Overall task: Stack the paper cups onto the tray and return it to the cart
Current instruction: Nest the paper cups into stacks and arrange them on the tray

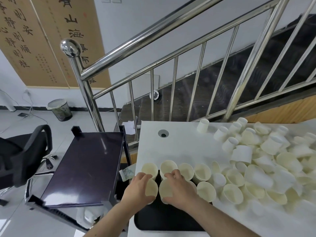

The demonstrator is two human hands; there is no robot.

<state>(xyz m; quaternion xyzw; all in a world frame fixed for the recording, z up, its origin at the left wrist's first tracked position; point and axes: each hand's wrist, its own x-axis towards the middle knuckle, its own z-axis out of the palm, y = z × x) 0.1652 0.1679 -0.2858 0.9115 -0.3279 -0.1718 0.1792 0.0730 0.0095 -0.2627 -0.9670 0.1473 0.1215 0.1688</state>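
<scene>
- Head view: the black tray (169,218) lies at the near left corner of the white desk (179,141), with paper cups standing along its far edge.
- The left hand (139,187) curls round one cup (151,188) just over the tray; the right hand (177,187) grips a second cup (165,188) beside it. Both cups are tipped so their mouths face the camera.
- Behind the hands, a row of cups (176,170) stands upright on the tray, rims touching.
- A loose pile of cups (266,161) spreads right of the tray, lying at all angles.
- The cart (85,165) stands left of the tray, its dark top shelf bare and glossy.
- Handling, as a judgement: the cups look very light, thin-walled and easy to crush or tip. A gentle hold round the wall below the rolled rim should suit them.
- The tray seems stiff. Loaded, it likely wants both hands at opposite edges and a level carry, since the cups could slide or topple.
</scene>
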